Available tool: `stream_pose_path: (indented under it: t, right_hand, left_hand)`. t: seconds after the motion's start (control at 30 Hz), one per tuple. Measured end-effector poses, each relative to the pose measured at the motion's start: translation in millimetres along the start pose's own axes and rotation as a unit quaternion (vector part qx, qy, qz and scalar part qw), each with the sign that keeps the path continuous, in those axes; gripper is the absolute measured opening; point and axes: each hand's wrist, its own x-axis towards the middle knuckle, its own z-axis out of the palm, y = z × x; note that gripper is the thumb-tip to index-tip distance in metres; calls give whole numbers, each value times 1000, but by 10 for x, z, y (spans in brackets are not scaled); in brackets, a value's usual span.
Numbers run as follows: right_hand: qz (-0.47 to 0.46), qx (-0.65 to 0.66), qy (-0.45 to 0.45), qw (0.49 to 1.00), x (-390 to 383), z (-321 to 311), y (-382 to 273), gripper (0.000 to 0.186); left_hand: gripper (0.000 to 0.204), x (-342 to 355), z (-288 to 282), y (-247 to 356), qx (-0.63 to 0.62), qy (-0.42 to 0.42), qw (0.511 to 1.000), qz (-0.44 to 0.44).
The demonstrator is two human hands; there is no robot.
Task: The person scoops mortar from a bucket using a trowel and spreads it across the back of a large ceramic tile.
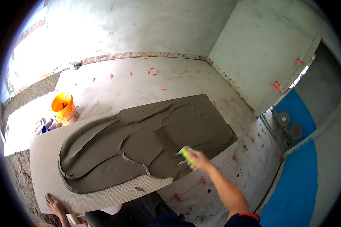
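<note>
A large tile [45, 159] lies back side up in front of me, its bare part showing a fine grid texture. Wet grey mortar [201, 121] covers most of it, with curved ridges and a thick rounded edge on the left. My right hand [200, 159] is closed round the green handle of a trowel [187, 156]. Motion smears the trowel's blade, a dark streak over the mortar. At the tile's near left corner, my left hand [55, 206] rests with its fingers laid out on the tile's edge.
An orange bucket [64, 109] stands beyond the tile at the left, with shoes [45, 125] beside it. Red levelling wedges [163, 89] dot the tiled floor [121, 92]. Rough screed [17, 181] borders the left side. Blue sheeting [295, 181] covers the lower wall at right.
</note>
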Motion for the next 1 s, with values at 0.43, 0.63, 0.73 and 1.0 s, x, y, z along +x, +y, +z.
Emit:
stream_pose_path:
  t: [0.43,0.63,0.73,1.0]
  right_hand:
    - [-143,-464,378,788,-331,-1173,574,41]
    - [-8,16,244,970,-595,-1035,634,39]
    - [27,22,179,983,-782,-132,598,41]
    - [-162,-354,83,917,-1003,783,360,53]
  left_hand:
    - [44,-34,198,-96,-35,0,999,29]
    - [44,-94,129,-65,-9,-7,1000,21]
    - [43,-59,223,-167,-62,26,998,5]
    - [44,78,525,-379,20,36,997,67]
